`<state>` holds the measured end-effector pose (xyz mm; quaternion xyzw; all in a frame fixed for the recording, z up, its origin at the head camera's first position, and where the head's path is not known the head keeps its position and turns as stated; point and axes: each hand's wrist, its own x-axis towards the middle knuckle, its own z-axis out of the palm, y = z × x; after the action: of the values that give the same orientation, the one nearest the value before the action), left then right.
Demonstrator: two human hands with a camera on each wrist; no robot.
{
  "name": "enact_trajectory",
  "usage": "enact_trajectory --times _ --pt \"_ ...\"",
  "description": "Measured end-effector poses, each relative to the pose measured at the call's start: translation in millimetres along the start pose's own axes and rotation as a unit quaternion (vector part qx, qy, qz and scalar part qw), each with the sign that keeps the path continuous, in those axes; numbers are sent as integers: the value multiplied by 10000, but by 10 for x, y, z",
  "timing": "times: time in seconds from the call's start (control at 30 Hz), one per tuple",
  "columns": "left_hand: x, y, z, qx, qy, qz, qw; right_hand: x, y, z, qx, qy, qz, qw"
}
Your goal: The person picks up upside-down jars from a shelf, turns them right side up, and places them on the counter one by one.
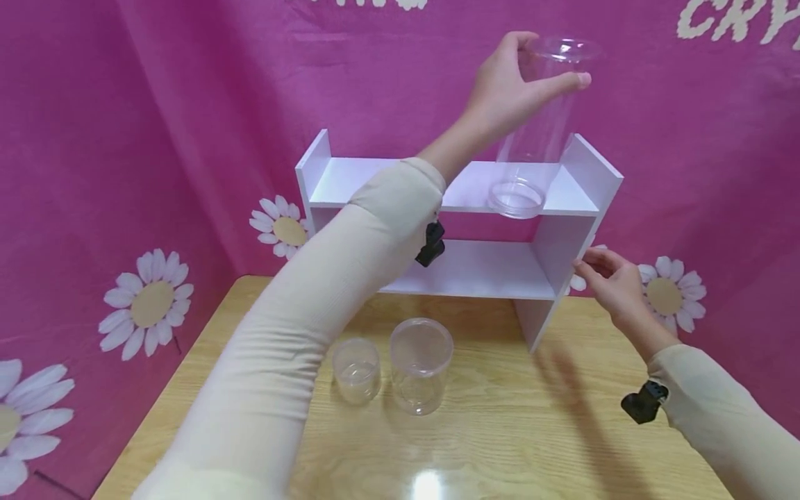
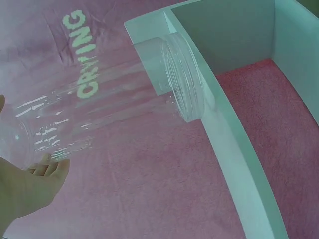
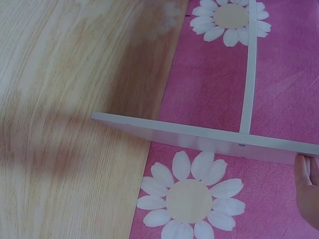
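Note:
My left hand [image 1: 506, 90] grips a tall clear plastic jar [image 1: 531, 146] near its upper end, thumb on one side and fingers on the other. The jar stands slightly tilted, and its base overlaps the top board's front edge at the right end of the white shelf [image 1: 478, 267]. In the left wrist view, the jar's ridged end [image 2: 184, 77] is right at the shelf's edge. My right hand [image 1: 615, 281] touches the outer face of the shelf's right side panel with its fingertips; the right wrist view shows the fingers [image 3: 303, 172] against that panel [image 3: 199, 137].
Two shorter clear containers stand on the wooden table [image 1: 500, 444] before the shelf: a small one [image 1: 357, 371] and a larger one [image 1: 421, 368] to its right. A pink cloth [image 1: 206, 90] with white flowers hangs behind and along the left.

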<state>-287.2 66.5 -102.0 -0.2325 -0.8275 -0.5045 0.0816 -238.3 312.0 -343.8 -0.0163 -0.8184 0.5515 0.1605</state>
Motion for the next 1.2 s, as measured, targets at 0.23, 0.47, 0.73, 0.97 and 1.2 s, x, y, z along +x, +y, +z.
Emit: enact_trajectory --times 0.23,0.47,0.73,0.97,1.2 --pt "-241 -48 -217 -301 -47 251 9992 -23 -23 11 112 -118 64 9998" --pt "-535 -159 -313 -645 -69 459 9968 -41 -28 -24 34 105 143 9998" --pt "-838 -362 -459 -925 -18 506 9944 -38 -20 -43 -122 46 371 9992" --pt "-1031 -644 -548 -1181 54 380 9923 -65 -28 -27 -500 82 507 9974" --pt "-1216 -951 -575 -1553 118 227 9875 -62 -18 -19 -589 147 526 9968"
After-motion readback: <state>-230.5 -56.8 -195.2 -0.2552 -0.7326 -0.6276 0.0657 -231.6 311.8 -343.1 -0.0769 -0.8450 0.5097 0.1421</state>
